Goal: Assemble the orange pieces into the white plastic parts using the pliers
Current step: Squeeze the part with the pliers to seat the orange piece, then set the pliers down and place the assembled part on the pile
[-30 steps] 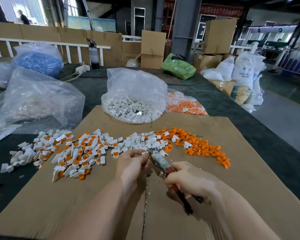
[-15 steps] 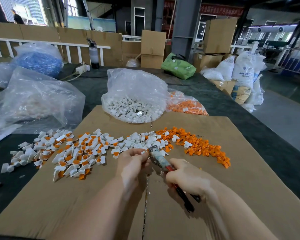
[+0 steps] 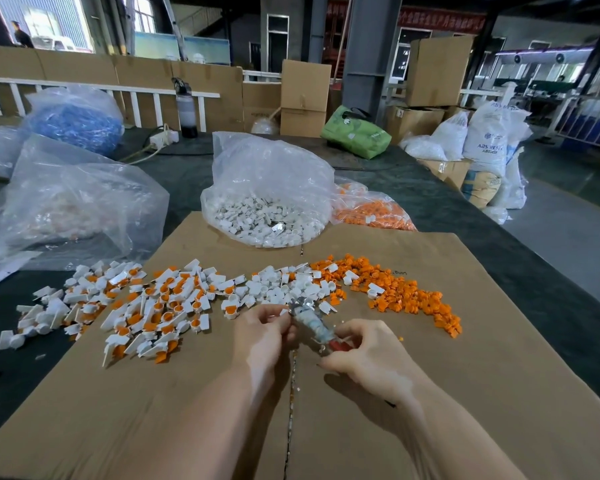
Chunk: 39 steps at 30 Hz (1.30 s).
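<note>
two hands over the cardboard (image 3: pixel 194 410): right hand (image 3: pixel 368 355) grips the pliers (image 3: pixel 309 320), left hand (image 3: pixel 262 336) pinches sth small at their tip. orange pieces (image 3: pixel 406 292) & white parts (image 3: pixel 281 287) just behind the pliers.

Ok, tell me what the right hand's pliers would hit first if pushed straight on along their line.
Probably the loose white plastic parts just beyond the pliers held by the right hand; depth is uncertain.
</note>
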{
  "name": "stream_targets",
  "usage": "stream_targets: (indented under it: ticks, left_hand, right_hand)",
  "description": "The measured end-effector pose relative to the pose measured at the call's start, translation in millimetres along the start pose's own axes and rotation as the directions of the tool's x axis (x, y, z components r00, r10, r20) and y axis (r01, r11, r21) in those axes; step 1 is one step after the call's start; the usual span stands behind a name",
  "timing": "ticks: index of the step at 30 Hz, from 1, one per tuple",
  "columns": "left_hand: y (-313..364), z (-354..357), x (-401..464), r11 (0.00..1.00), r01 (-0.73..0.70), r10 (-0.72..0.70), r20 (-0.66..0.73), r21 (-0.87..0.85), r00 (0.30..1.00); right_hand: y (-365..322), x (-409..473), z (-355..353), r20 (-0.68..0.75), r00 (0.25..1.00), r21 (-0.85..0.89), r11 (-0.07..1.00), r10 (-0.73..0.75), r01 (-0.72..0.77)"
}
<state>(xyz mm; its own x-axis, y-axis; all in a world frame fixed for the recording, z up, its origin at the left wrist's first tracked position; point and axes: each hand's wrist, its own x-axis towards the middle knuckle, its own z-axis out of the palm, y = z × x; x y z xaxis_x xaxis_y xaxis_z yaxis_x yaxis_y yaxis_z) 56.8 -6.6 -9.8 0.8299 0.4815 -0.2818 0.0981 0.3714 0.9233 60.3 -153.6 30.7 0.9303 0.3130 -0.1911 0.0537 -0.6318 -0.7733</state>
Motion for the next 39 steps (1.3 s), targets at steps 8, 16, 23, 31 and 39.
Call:
stream_targets:
  ticks: [8, 16, 23, 31, 39]
  left_hand:
    - [6.9, -1.7, 2.6, 0.998, -0.054, 0.056, -0.034, 0.038, 0.998]
    - [-4.3, -6.5, 1.5, 0.920, -0.214, 0.192, 0.101, 0.328, 0.976]
    - [-6.9, -9.8, -3.0, 0.845, -0.316, 0.280, 0.147, 0.431, 0.949]
    - [-6.3, -9.0, -5.9, 0.834, -0.340, 0.265, 0.223, 0.436, 0.938]
    - [-9.2, -15.4, -9.9, 0.727, -0.453, 0.292, 0.364, 0.516, 0.884]
  right_hand:
    - [3.8, 5.0, -18.0, 0.071, 0.997, 0.034, 0.999, -0.044, 0.042]
    - [31.7, 18.9, -14.6, -0.344, 0.936, -0.509, 0.852, -0.073, -0.121]
    - [42.9, 21.3, -8.0, -0.366, 0.914, -0.718, 0.678, -0.176, -0.157]
    - [22.5, 17.2, 35.0, -0.268, 0.760, -0.404, 0.785, -0.592, 0.470]
    - [24.5, 20.2, 46.5, -0.410, 0.759, -0.202, 0.862, -0.506, 0.465]
